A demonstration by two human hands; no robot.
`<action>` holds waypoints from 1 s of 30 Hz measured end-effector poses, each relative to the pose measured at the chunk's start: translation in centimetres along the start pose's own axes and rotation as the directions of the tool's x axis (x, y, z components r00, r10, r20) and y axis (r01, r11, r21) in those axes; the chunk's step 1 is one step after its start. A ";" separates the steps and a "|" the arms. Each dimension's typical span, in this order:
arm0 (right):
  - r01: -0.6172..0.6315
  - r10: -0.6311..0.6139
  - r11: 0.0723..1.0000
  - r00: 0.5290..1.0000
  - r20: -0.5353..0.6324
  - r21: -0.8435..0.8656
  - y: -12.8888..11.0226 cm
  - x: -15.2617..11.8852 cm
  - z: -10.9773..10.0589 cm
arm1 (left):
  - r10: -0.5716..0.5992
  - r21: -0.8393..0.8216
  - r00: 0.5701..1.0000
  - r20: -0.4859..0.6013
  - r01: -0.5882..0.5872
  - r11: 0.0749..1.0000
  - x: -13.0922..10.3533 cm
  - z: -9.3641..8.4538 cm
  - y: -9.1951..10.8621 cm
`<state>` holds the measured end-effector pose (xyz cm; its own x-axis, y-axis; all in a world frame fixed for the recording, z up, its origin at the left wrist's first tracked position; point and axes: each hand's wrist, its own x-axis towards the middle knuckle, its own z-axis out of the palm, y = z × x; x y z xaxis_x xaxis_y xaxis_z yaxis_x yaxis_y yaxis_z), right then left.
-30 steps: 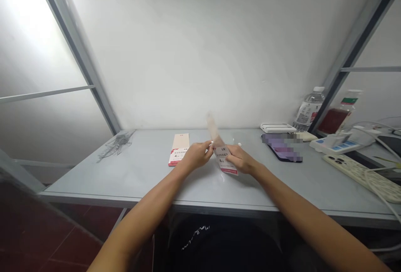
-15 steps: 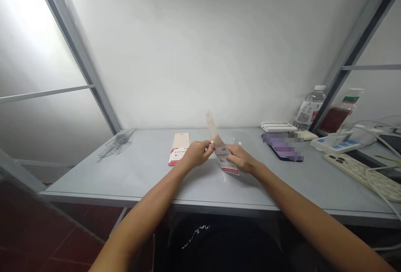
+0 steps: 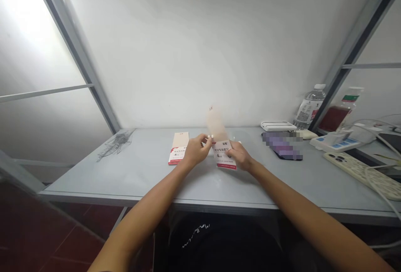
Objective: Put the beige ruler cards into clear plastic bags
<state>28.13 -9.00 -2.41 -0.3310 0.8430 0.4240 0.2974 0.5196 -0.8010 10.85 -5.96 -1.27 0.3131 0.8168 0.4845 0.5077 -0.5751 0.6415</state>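
Printed packet [image 3: 224,157], swung round, is showing its front more squarely than 0.5 s ago. Left hand [image 3: 197,150] is pinching its left edge, fingertips nearly together; right hand [image 3: 242,156] is clasping its right side, thumb foremost. 2nd packet [image 3: 178,149] is lying leftward on the desk [image 3: 138,180].

Packet [image 3: 178,148] lies on desk [image 3: 125,174], left of bottles [image 3: 308,108].
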 end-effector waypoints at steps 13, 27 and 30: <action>-0.122 0.200 0.921 0.963 -0.180 0.370 0.3 1.3 -0.7 | -0.109 -0.419 0.994 0.031 0.112 0.901 1.3 -0.9 -0.9; -0.085 0.141 0.924 0.982 -0.125 0.372 -0.2 1.2 -1.0 | -0.066 -0.401 0.997 0.039 0.076 0.913 0.9 -0.9 -0.9; -0.094 0.149 0.935 0.979 -0.139 0.343 -0.1 1.2 -1.0 | -0.019 -0.476 0.998 0.066 0.048 0.878 1.1 -1.0 -1.0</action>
<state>28.59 -7.88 -1.41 -0.1550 0.9222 0.3542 0.0015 0.3587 -0.9334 9.91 -4.52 -0.73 0.3553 0.8289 0.4320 0.0784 -0.4870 0.8699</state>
